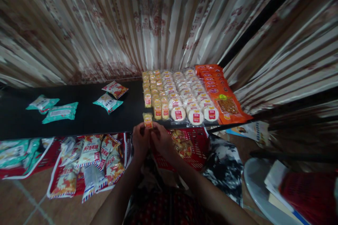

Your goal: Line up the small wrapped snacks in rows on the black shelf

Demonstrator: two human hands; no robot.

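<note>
1. Where both hands meet at the front edge of the long black shelf [87,119], the small oblong yellow packet with a red label [148,120] sits pinched between them, neither hand clearly nearer.
2. The left hand [141,139] is curled nearly closed, fingertips at the packet's seven o'clock; the right hand [162,141] matches it at five.
3. The packet's long axis runs roughly twelve to six. At its twelve, apart from it, lies the front packet of the leftmost yellow column [148,100], which stops farther back than the column fronts at one o'clock.
4. From here I count three yellow columns, then, around two o'clock, three columns of film-wrapped round white discs [178,114]. Past them are flat orange plastic pouches [227,104], too overlapped to count.
5. Loose on the shelf: two teal-and-white packets [60,112] at nine o'clock, one white packet with pale teal ends [108,102] and one white-and-orange packet [116,89] towards ten.
6. Below, I make out three red plastic baskets [200,144], around eight and four o'clock, their heaped contents uncountable.
</note>
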